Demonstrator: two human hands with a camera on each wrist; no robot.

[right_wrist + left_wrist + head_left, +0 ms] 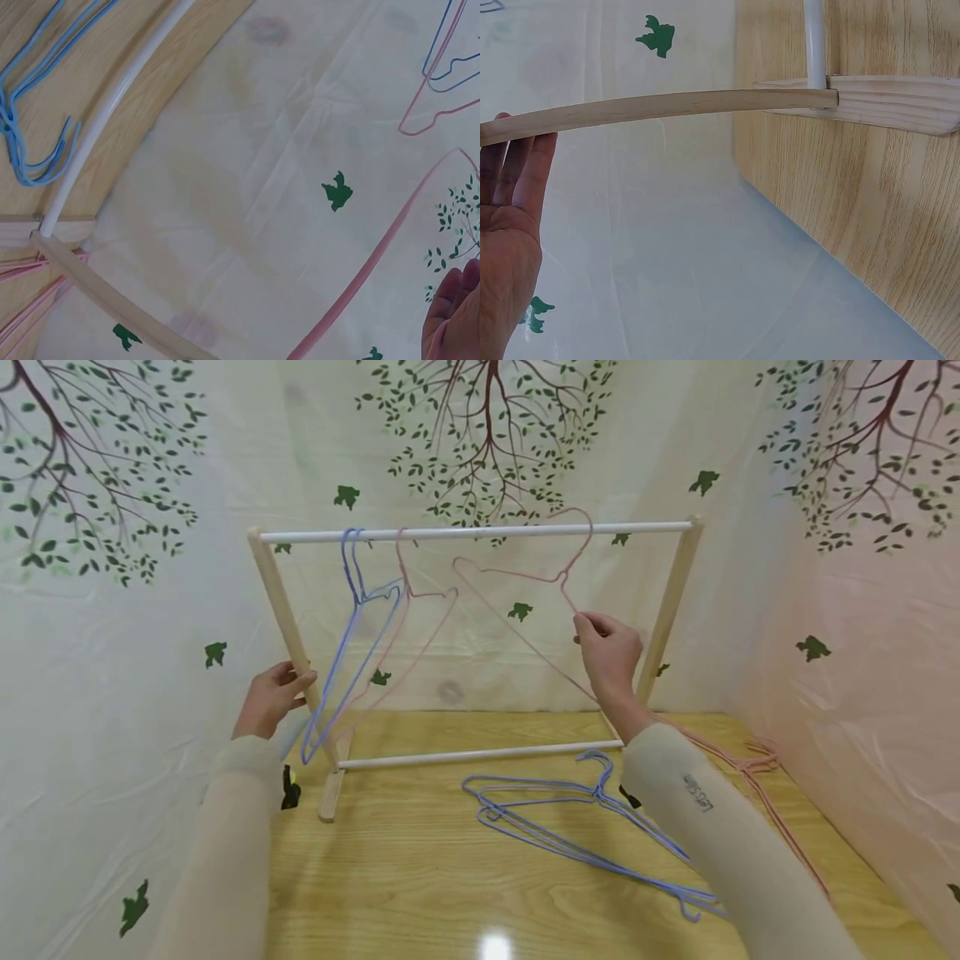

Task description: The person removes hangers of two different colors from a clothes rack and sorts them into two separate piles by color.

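My left hand [270, 695] grips the left wooden post [279, 597] of a clothes rack, thumb in front and fingers behind. In the left wrist view the fingers lie against that post. Up at the right, my right hand [611, 656] pinches the shoulder of a pink clothes hanger [373, 262]. This hanger's hook rises past the rack's white top bar [480, 532] and overlaps it in the head view. Toward the bar's left end hang two blue hangers [360, 602], with another pink hanger [405, 578] beside them.
Several blue hangers [598, 791] lie stacked on the wooden table [390, 877] in front of the rack. More pink hangers [746, 767] lie at the right, partly behind my sleeve. A white lower bar [480, 753] joins the rack's feet. Patterned sheets enclose the back and sides.
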